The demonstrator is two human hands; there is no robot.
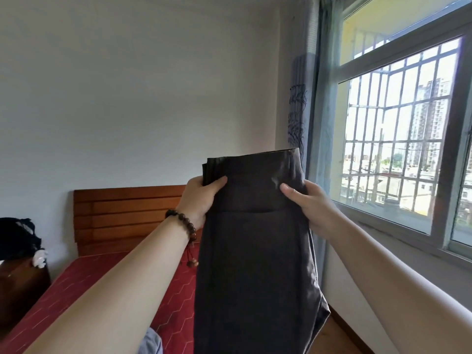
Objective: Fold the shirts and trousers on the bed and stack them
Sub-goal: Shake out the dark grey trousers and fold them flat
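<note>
- White wall (127, 85) is filling the upper left of the frame, and a big window (398, 139) with bars is taking up the right side.
- Next to the window, a blue-grey curtain (316, 98) is hanging down the middle right.
- At the lower left, a bed (84, 284) with a red cover is lying under the arms, and its brown wooden headboard (122, 215) is standing against the wall.
- Dark trousers (255, 264) are hanging in the air in the middle of the frame, waist end up, well above the bed.
- On the left edge of the waist, the left hand (201, 198) is gripping the cloth, thumb in front.
- On the right edge, the right hand (309, 200) is gripping the cloth the same way.
- Brown beads (184, 223) are sitting around the left wrist.
- It looks like the person is lining up the trousers, so the folding is only starting.
- Next, the trousers probably need laying flat on the bed, then folding over and stacking.
</note>
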